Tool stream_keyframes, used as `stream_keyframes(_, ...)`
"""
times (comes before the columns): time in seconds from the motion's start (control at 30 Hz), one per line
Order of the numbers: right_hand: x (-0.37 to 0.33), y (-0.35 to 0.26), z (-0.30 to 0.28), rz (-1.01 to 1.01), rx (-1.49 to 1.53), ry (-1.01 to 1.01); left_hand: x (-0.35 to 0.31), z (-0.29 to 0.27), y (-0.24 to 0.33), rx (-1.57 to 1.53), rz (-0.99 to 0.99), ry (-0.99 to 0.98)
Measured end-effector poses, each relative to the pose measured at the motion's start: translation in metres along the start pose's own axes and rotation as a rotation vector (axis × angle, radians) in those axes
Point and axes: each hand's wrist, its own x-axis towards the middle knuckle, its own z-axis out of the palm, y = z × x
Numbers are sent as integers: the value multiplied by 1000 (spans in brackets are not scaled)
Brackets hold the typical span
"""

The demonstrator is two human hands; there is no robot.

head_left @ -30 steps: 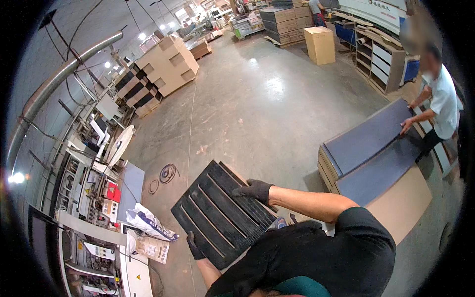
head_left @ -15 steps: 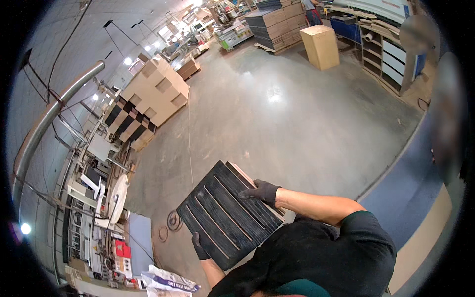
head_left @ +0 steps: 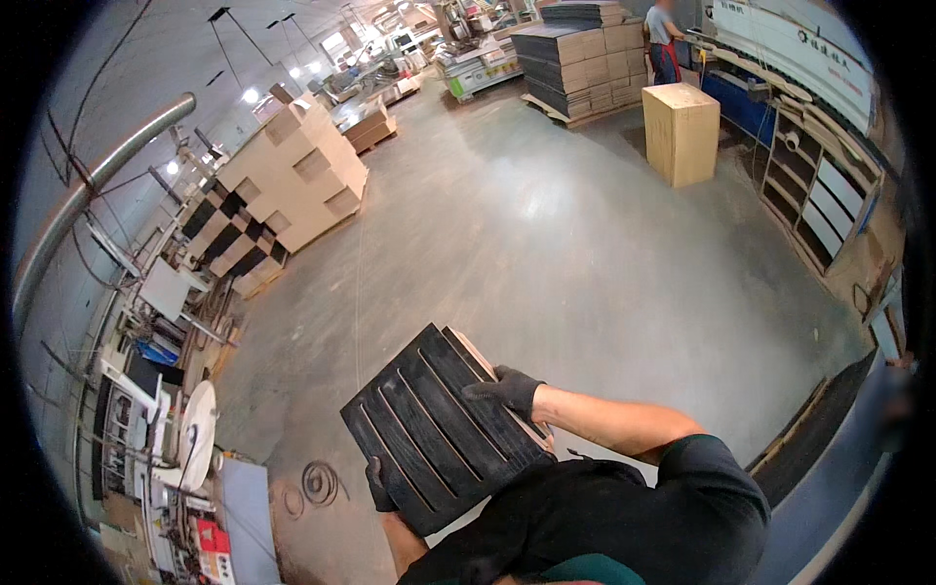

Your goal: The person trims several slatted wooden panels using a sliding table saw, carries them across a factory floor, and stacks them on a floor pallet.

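Note:
A stack of black wood-grain panels [head_left: 434,429] with long narrow slots in the top one is carried in front of my body. My left hand [head_left: 381,485], in a dark glove, grips its left edge near the lower corner; the fingers under the stack are hidden. Across the right edge lies my right hand [head_left: 509,392], also gloved, its fingers over the top panel. Pale raw edges of the lower panels show beside my right hand. The stack is tilted, its near edge against my black shirt.
Ahead on the left stand stacked tan panels [head_left: 292,185]. A cardboard box [head_left: 682,136] and a pallet of dark boards [head_left: 565,73] stand ahead on the right. A person [head_left: 663,44] is beyond the box. Machinery [head_left: 146,419] lines the left; a coiled hose [head_left: 320,484] lies on the floor.
My view has shifted: the box, pallet and shelving sit lower in the picture, and the person beyond shows more fully. Both hands keep hold of the panels.

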Motion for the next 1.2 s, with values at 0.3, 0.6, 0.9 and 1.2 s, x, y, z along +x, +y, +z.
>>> stream_keyframes(0.3, 129, -130, -87, -24, 113, 142, 249, 67, -1, 22, -62, -136)
stream_keyframes(0.6, 288, -247, -185, -159, 111, 149, 462, 169, 32, 85, -48, -68)
stream_keyframes(0.9, 461, -370, -251, -10, 136, -36, 639, 188, 43, 67, -8, -4)
stream_keyframes(1.2, 658, -457, -308, -51, -125, 49, 834, 206, 47, 170, -18, 90)
